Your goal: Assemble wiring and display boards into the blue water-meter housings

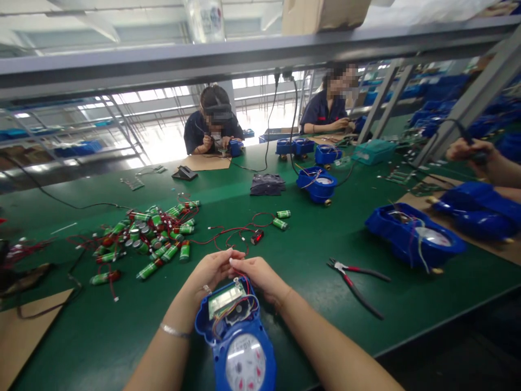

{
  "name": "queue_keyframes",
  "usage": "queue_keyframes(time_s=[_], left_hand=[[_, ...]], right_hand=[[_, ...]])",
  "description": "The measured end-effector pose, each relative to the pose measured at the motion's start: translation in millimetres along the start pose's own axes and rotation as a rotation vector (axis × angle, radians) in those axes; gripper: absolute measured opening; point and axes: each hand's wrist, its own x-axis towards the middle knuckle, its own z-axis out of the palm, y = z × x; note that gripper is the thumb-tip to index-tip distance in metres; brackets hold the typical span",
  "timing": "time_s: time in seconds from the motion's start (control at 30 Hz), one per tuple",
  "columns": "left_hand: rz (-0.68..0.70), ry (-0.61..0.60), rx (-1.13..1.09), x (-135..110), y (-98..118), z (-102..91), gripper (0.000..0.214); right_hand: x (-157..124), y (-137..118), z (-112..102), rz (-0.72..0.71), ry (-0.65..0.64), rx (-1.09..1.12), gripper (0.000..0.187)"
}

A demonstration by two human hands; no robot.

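While I sit at the big green table (309,255), other people in dark blue shirts work at the far side of it. Off to my right, another person's hand (468,149) holds something dark, with blue meters (415,233) lying close by. Right in front of me lies my own blue water meter (238,336), with its round dial near me and its open top end pointing away. Both my hands meet at that open end. My left hand (211,269) and my right hand (260,277) pinch thin red wires (240,271) between closed fingertips, just above the little green board inside the meter. To my left lies a heap of green batteries (150,236) with red wires. To my right lie red-handled pliers (356,279), a little way from my hands. A small black part (256,237) lies just past my fingers.
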Motion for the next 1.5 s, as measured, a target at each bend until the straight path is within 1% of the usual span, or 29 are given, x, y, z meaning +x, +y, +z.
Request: queue_keyframes(time_s=[0.13,0.33,0.4,0.5,0.57,0.63,0.67,0.73,0.8,0.83,0.9,0.97,1.03,1.1,1.13,1.17,1.23,1.3,1.4,1.43,1.5], left_hand=[[0.008,0.014,0.001,-0.1,-3.0,4.5,0.022],[0.110,0.090,0.025,1.2,0.8,13.3,0.025],[0.131,0.109,0.024,3.0,3.3,12.2,0.023],[0.152,0.177,-0.003,8.2,3.9,5.0,0.018],[0.152,0.199,-0.017,10.8,3.2,-0.2,0.017],[0.143,0.166,-0.018,9.9,3.9,-3.5,0.016],[0.136,0.141,-0.015,7.7,5.1,-4.5,0.019],[0.107,0.107,-0.005,-0.3,8.7,-5.8,0.034],[0.073,0.114,0.006,-13.6,11.7,-7.7,0.053],[0.068,0.133,0.008,-22.1,11.8,-8.9,0.059],[0.096,0.199,0.005,-42.6,7.6,-11.2,0.059],[0.146,0.284,-0.005,-65.8,-3.2,-11.9,0.059],[0.149,0.341,-0.016,-87.9,-19.3,-10.4,0.065],[0.108,0.335,-0.009,-105.1,-37.4,-7.6,0.077],[0.114,0.328,0.007,-111.1,-46.0,-6.0,0.085],[0.128,0.326,0.022,-115.2,-53.7,-4.6,0.092],[0.158,0.327,0.027,-118.7,-65.4,-2.3,0.100],[0.140,0.298,-0.003,-118.5,-71.8,-0.9,0.097],[0.073,0.201,-0.027,-117.8,-73.7,0.8,0.086],[0.059,0.180,-0.018,-118.2,-73.2,1.6,0.082],[0.058,0.173,0.006,-119.6,-71.7,3.5,0.076]], right_hand=[[-3.3,-0.9,2.5,-0.030,-0.051,0.075,0.052],[-4.3,-7.3,3.2,-0.093,-0.123,0.106,0.051],[-6.2,-8.9,3.6,-0.104,-0.136,0.106,0.051],[-10.2,-11.7,5.8,-0.144,-0.156,0.069,0.046],[-11.0,-14.2,6.8,-0.226,-0.113,0.021,0.042],[-10.0,-16.9,5.7,-0.301,-0.037,-0.007,0.042],[-9.5,-18.1,4.4,-0.313,-0.007,-0.004,0.043],[-10.4,-20.5,0.8,-0.291,0.013,0.015,0.044],[-16.2,-23.0,-2.6,-0.250,-0.009,0.033,0.044],[-21.1,-24.4,-3.8,-0.233,-0.027,0.029,0.044],[-33.9,-27.3,-4.8,-0.204,-0.052,-0.015,0.045],[-47.6,-30.4,-4.4,-0.171,-0.052,-0.102,0.049],[-59.1,-33.5,-3.8,-0.118,-0.051,-0.192,0.057],[-67.0,-36.6,-3.5,-0.070,-0.064,-0.272,0.062],[-69.6,-38.0,-3.7,-0.050,-0.069,-0.309,0.064],[-71.5,-39.0,-4.0,-0.031,-0.070,-0.341,0.065],[-73.6,-39.8,-4.9,0.009,-0.067,-0.376,0.069],[-74.4,-38.2,-5.9,0.064,-0.098,-0.346,0.069],[-74.5,-32.8,-6.9,0.166,-0.175,-0.279,0.061],[-74.4,-30.7,-7.1,0.195,-0.182,-0.283,0.059],[-74.3,-27.2,-7.0,0.218,-0.156,-0.308,0.058]])
